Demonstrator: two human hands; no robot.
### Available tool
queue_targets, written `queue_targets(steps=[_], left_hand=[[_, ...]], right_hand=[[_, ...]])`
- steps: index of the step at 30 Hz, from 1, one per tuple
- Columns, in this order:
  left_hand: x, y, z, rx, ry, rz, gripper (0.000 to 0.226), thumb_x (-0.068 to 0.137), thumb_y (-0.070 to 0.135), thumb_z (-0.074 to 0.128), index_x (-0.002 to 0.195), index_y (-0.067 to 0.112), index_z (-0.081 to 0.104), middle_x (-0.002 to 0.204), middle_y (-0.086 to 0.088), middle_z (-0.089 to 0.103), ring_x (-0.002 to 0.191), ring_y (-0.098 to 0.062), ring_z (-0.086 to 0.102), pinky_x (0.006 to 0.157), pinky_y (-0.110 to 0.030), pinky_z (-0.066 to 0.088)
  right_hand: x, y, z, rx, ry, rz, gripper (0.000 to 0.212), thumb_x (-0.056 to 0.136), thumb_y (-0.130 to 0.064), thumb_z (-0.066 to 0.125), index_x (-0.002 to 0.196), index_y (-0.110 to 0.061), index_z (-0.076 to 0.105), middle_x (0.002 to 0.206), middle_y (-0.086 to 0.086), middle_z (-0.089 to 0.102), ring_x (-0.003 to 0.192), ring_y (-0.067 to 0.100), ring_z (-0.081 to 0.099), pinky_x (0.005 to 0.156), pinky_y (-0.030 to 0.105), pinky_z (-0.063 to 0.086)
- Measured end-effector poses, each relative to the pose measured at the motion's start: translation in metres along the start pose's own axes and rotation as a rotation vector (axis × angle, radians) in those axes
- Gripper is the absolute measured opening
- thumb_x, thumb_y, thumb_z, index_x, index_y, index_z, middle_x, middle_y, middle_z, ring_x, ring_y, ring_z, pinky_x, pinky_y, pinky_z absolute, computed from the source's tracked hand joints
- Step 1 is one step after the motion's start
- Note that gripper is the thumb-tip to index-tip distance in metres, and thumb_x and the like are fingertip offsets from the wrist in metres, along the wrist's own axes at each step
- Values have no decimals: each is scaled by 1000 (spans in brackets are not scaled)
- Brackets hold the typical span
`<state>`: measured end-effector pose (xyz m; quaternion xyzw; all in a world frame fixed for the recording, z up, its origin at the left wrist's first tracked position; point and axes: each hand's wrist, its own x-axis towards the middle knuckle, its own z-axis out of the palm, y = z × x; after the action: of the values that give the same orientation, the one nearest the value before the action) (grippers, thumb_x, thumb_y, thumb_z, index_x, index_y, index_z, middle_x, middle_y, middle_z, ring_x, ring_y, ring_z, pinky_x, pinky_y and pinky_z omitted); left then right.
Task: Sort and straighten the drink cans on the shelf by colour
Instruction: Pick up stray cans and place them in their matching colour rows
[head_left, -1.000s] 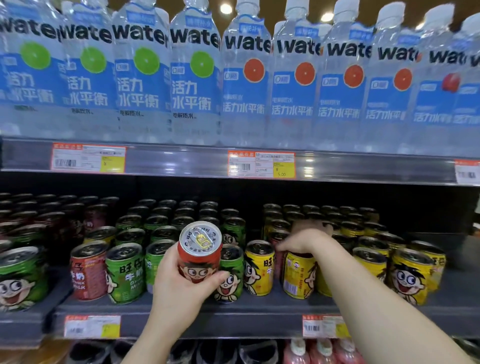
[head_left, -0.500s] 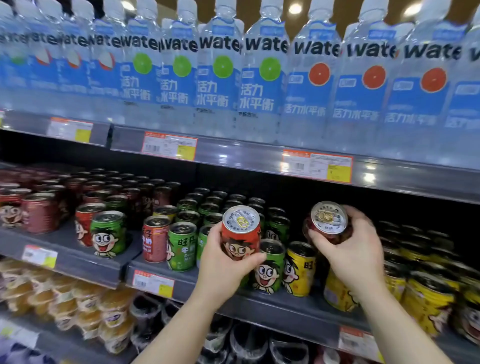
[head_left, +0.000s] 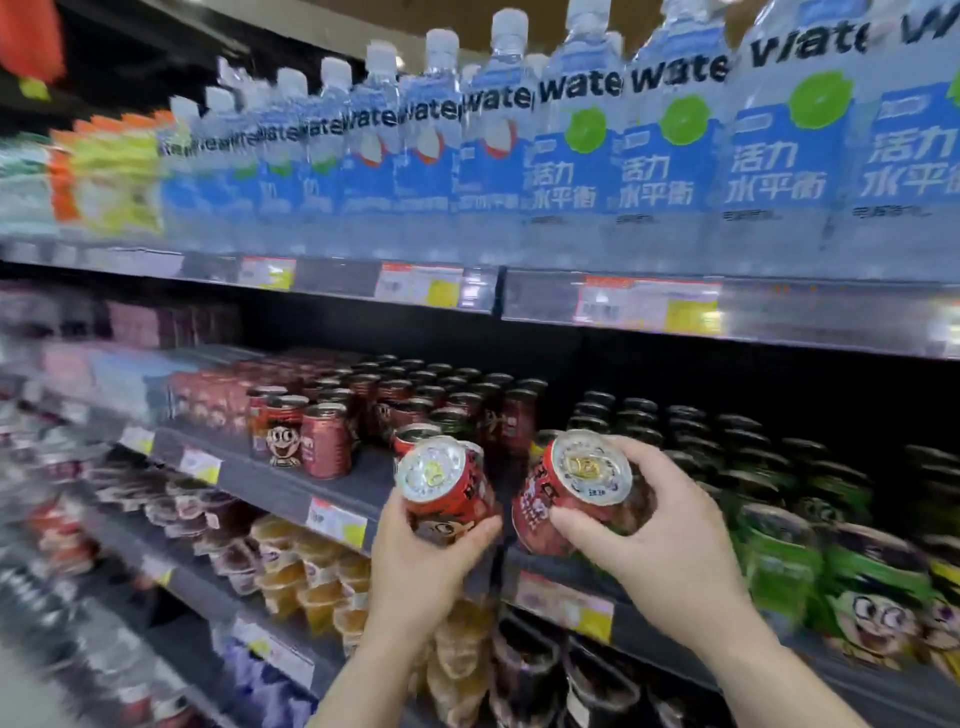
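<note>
The left hand (head_left: 415, 561) holds a red can (head_left: 448, 493), fingers wrapped around its lower body, thumb on the near side; the can tilts so its silver lid faces the camera. The right hand (head_left: 660, 540) grips a second red can (head_left: 576, 493) in the same way, also tilted, just beside the first one at its 3 o'clock, with a small gap between them. Both cans are in the air in front of the shelf (head_left: 291, 488), not standing on it. The red group (head_left: 332, 415) stands at about 10 o'clock from the hands, and the green cans (head_left: 779, 551) are at 3 o'clock; I judge that the two held cans belong to the red group. These cans look full, so each probably has some weight, and the metal wall is stiff but smooth and a little slippery. A grip around the middle of the body seems safest, not on the lid rim. When setting one down, it should come upright first, because a tilted can may knock its neighbours over. The picture is blurred, so small details of the labels are not clear.
</note>
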<state>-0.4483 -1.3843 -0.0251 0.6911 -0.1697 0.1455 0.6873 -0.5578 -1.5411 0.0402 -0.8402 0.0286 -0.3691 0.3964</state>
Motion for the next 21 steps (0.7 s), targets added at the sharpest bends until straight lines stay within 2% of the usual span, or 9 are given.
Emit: queue_targets(steps=[2, 5, 7, 11, 13, 16, 18, 19, 21], left_hand=[[39, -20, -37, 75, 11, -3, 63, 61, 28, 87, 112, 30, 51, 102, 17, 60, 96, -1, 58, 72, -9, 40], [96, -47, -75, 215, 82, -7, 72, 60, 29, 88, 119, 21, 48, 103, 5, 59, 102, -19, 58, 82, -27, 43], [127, -64, -88, 297, 60, -44, 80, 60, 31, 88, 125, 17, 42, 109, -2, 59, 106, -25, 57, 82, -31, 43], [165, -97, -94, 501, -49, 29, 79, 53, 41, 88, 118, 20, 49, 110, -1, 57, 107, -23, 56, 83, -36, 50], [171, -109, -92, 563, -77, 66, 81, 55, 46, 86, 123, 21, 50, 110, 1, 56, 105, -20, 57, 82, -38, 52], [172, -111, -97, 549, -53, 80, 84, 61, 44, 84, 132, 21, 45, 104, 8, 56, 101, -14, 56, 83, -37, 51], [171, -105, -108, 476, -55, 119, 74, 64, 44, 81, 127, 25, 49, 100, 12, 55, 96, -10, 54, 82, -33, 50], [171, -99, -114, 360, -110, 121, 68, 64, 46, 80, 124, 30, 51, 101, 14, 55, 95, -7, 54, 83, -31, 49], [172, -80, -127, 106, -362, 87, 70, 58, 53, 79, 121, 43, 50, 109, 19, 56, 100, 0, 53, 86, -24, 46]], right_hand=[[10, -8, 47, 7, -22, 20, 52, 55, -44, 84, 100, -47, 58, 98, -31, 63, 95, -11, 57, 77, 10, 44], [23, -19, 103, 16, -76, 43, 49, 59, -45, 84, 99, -50, 57, 102, -41, 57, 97, -15, 54, 75, 3, 40], [30, -25, 129, 17, -51, 78, 46, 61, -44, 83, 97, -52, 57, 102, -42, 56, 96, -17, 53, 73, 0, 39], [45, -37, 157, -13, -10, 124, 43, 62, -44, 83, 95, -53, 55, 100, -44, 55, 94, -18, 52, 69, -1, 38], [53, -40, 165, -35, -1, 117, 43, 63, -44, 82, 95, -53, 55, 99, -42, 57, 93, -17, 54, 70, -1, 39], [64, -46, 176, -54, 13, 114, 43, 63, -40, 83, 95, -51, 57, 98, -38, 61, 93, -14, 57, 71, 4, 44], [71, -50, 184, -69, 13, 115, 42, 64, -41, 82, 93, -53, 55, 98, -33, 62, 94, -13, 57, 73, 6, 45], [74, -53, 188, -92, 15, 110, 42, 63, -44, 81, 93, -54, 54, 100, -30, 61, 96, -13, 55, 76, 8, 45], [84, -57, 197, -148, 25, 102, 43, 61, -52, 78, 95, -56, 52, 103, -27, 55, 97, -14, 50, 80, 9, 42]])
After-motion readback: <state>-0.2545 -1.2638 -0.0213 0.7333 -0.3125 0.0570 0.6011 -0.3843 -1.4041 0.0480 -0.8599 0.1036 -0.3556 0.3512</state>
